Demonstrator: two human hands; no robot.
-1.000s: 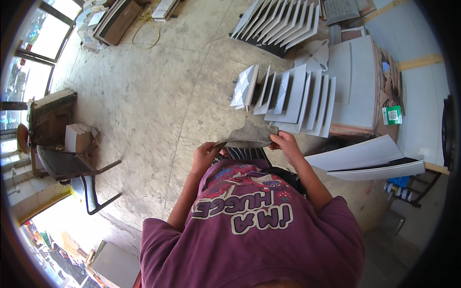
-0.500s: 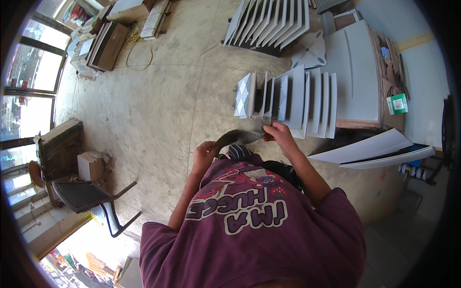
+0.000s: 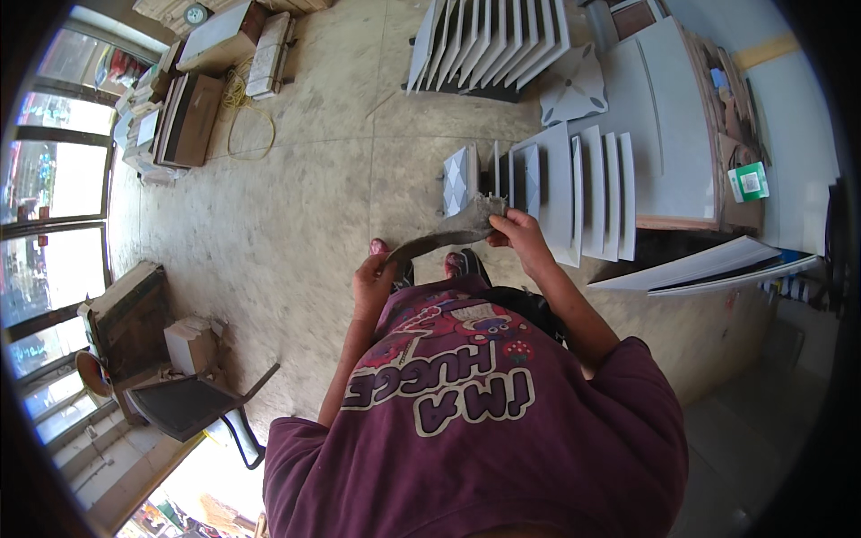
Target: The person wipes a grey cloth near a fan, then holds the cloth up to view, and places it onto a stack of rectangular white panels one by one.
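Observation:
A dark grey cloth (image 3: 441, 237) with a frayed end sags between my two hands in front of my shirt. My left hand (image 3: 373, 276) pinches its narrow left end. The wider, ragged right end is gripped between the thumb and fingers of my right hand (image 3: 517, 236). Just beyond the right hand stands a row of upright tile panels (image 3: 558, 193), the nearest thing to it. A tile with a diamond pattern (image 3: 459, 182) is at the left end of that row. Both my shoes (image 3: 459, 264) show below the cloth.
A second row of upright panels (image 3: 489, 43) stands farther off. White boards (image 3: 691, 267) lean at the right, near large grey slabs (image 3: 628, 125). A dark chair (image 3: 184, 403) and a pale box (image 3: 190, 345) are at the left. Cartons (image 3: 190, 118) and a yellow cord (image 3: 235, 100) lie far left.
The cloth has been drawn into a longer band, its right end raised slightly. Both hands keep hold. My view has shifted, and both shoes now show on the floor.

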